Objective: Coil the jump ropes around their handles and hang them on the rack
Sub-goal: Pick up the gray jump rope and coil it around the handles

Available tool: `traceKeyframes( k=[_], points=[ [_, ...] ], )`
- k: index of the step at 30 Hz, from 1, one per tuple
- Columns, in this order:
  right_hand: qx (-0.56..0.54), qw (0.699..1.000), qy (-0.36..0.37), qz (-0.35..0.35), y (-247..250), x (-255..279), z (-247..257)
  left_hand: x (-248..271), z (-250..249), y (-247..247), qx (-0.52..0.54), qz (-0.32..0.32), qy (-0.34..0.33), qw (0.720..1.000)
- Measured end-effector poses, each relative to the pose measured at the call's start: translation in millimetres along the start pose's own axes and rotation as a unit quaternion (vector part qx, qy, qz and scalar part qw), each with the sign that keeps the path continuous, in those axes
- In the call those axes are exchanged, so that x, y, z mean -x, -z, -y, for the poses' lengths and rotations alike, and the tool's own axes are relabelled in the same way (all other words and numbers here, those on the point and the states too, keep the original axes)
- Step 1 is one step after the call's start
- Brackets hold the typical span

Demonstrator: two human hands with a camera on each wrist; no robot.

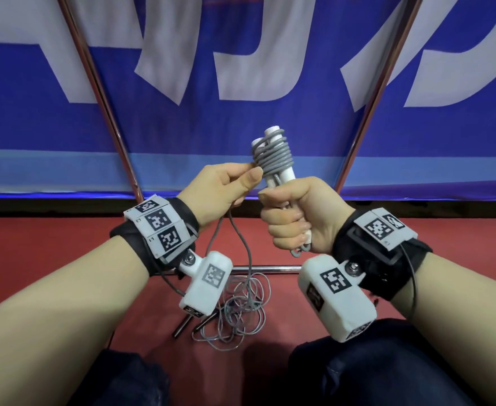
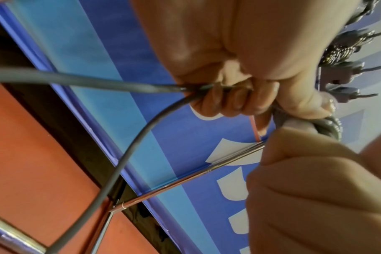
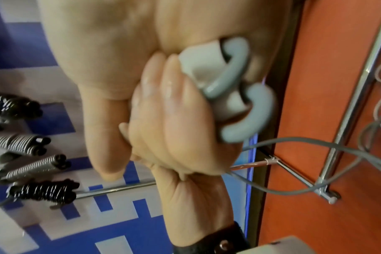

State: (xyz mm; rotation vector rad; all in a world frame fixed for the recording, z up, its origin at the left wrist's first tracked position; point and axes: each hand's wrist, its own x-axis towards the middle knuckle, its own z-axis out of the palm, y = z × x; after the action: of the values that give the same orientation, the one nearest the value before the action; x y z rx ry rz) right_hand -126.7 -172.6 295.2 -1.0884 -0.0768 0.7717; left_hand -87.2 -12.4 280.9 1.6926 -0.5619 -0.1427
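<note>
A blue banner (image 1: 182, 127) with large white lettering fills the background ahead of me, and below it runs a red floor (image 1: 50, 244). Two chrome poles of the rack (image 1: 100, 92) slant up across the banner, with a crossbar low near the floor.

My right hand (image 1: 293, 218) is closed in a fist around the lower part of the two white handles (image 1: 276, 168), holding them together and upright. In the right wrist view the handle ends stick out under my fist, with grey rope loops curving out of them. The grey rope (image 1: 273, 156) is wound in tight turns around the upper part of the handles, just above my fist.

My left hand (image 1: 220, 186) sits just beside the coil, thumb and fingers pinching the rope where it leaves the winding. From that pinch two strands hang down between my wrists to a loose tangle of rope (image 1: 240, 315) lying on the floor by the crossbar.

In the right wrist view I see several other coiled ropes (image 3: 41, 190), black with white marks, hanging on rack pegs in front of the banner.

My dark trouser legs (image 1: 372, 370) show at the bottom of the head view.
</note>
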Motion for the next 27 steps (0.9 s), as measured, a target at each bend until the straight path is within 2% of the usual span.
traceKeyframes(
  k=[3, 6, 12, 15, 19, 22, 24, 27],
  points=[
    [-0.044, 0.994, 0.006, 0.096, -3, 2, 1, -3, 1, 2, 0.031, 0.048, 0.011, 0.998],
    [-0.073, 0.987, 0.024, 0.142, -5, 0, 1, -4, 0, -2, 0.094, 0.087, 0.025, 0.991],
    [-0.114, 0.979, 0.012, 0.168, 1, -5, -4, -3, -8, 4, 0.051, 0.074, 0.008, 0.996],
    [-0.11, 0.982, 0.008, 0.152, 6, -7, -9, 0, -9, 4, 0.022, 0.07, 0.006, 0.997],
    [0.019, 0.999, 0.028, 0.006, 1, -4, -7, 3, -10, 2, -0.037, 0.069, 0.004, 0.997],
    [0.145, 0.983, 0.024, -0.11, -1, -5, -9, 2, -6, 7, -0.087, 0.024, 0.008, 0.996],
    [0.219, 0.949, 0.056, -0.218, 1, -12, -11, -1, -2, 10, -0.115, -0.013, 0.016, 0.993],
    [0.329, 0.861, 0.138, -0.361, -1, -23, -13, -2, 3, 5, -0.145, -0.066, 0.025, 0.987]
  ],
)
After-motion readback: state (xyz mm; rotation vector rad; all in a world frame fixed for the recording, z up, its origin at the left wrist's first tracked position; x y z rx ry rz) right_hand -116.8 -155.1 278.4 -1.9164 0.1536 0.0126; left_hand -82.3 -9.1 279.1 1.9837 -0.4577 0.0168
